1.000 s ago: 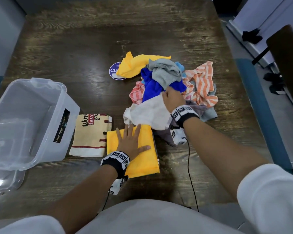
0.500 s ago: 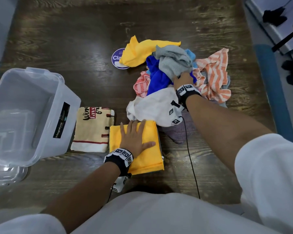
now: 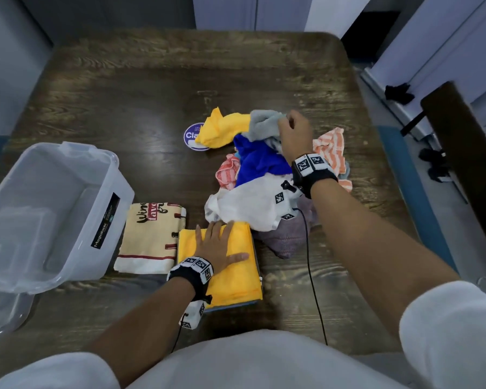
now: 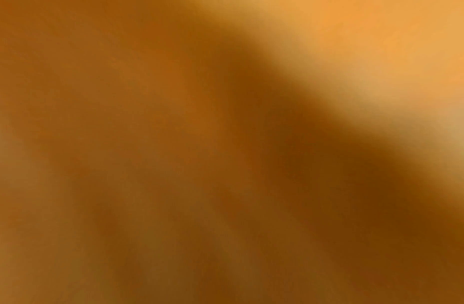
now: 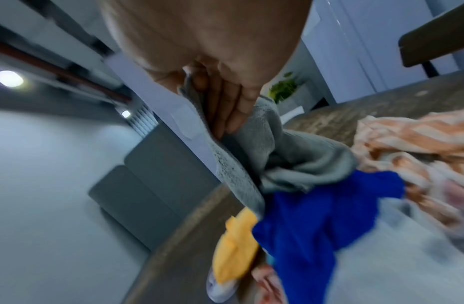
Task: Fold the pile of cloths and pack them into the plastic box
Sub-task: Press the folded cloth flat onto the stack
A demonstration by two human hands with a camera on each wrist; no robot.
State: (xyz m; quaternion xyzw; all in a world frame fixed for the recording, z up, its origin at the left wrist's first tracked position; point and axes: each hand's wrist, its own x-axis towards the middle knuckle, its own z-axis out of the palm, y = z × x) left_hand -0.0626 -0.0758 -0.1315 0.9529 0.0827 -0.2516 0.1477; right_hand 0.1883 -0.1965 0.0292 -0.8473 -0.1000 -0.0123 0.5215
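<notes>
A loose pile of cloths (image 3: 267, 175) lies at the table's middle right, with blue, white, yellow, striped orange and mauve pieces. My right hand (image 3: 293, 133) pinches a grey cloth (image 3: 264, 124) at the pile's top and lifts it; in the right wrist view the grey cloth (image 5: 290, 154) hangs from my fingers (image 5: 230, 111) above the blue cloth (image 5: 316, 216). My left hand (image 3: 216, 245) lies flat, fingers straight, on a folded yellow cloth (image 3: 236, 279). A folded cream printed cloth (image 3: 149, 237) sits beside it. The clear plastic box (image 3: 34, 220) stands tilted at the left. The left wrist view is an orange blur.
A round blue sticker (image 3: 191, 136) is on the table behind the pile. The box's lid (image 3: 3, 313) lies under the box at the near left. A dark chair (image 3: 466, 153) stands beyond the table's right edge. A black cable (image 3: 312, 279) trails from my right wrist.
My right hand has moved from the white cloth up to the pile's top, taken hold of the grey cloth and raised it. My left hand stays on the folded yellow cloth.
</notes>
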